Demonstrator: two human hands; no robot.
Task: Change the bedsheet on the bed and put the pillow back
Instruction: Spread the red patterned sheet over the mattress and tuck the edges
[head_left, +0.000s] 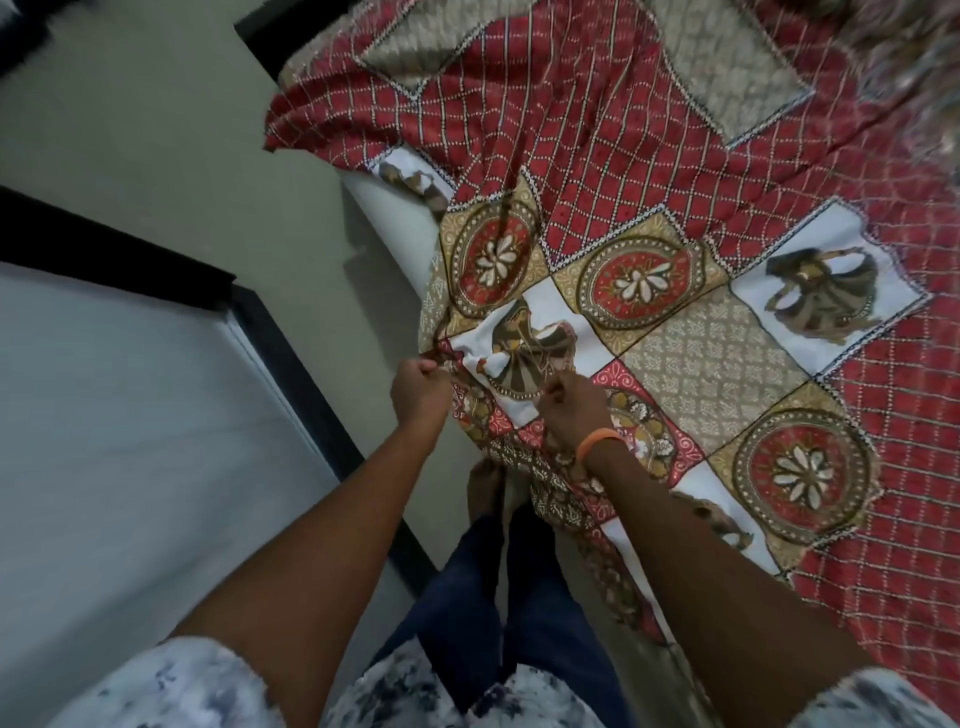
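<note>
- Bedsheet (649, 270), patterned in red check with medallion and figure panels, was seen spread over the bed from about twelve to four o'clock, its near edge gathered at centre frame.
- Left hand (420, 387) was closed in a fist on that gathered edge; right hand (574, 402), just beside it at three o'clock, was pinching the same cloth, an orange wristband (597, 444) worn at the wrist.
- Bare mattress (387, 208) was left exposed at about eleven o'clock of the hands, where the sheet's corner lay folded back.
- Risk was judged as follows: with both grips so close together, a pull could drag the far side off the bed or leave the sheet skewed, the mattress corner staying uncovered.
- Loose cloth hung down by the bare foot (485, 488) at six o'clock; it could be stepped on and the sheet yanked.
- Pillow could not be identified with certainty.
- No brand, label or legible writing was found.
</note>
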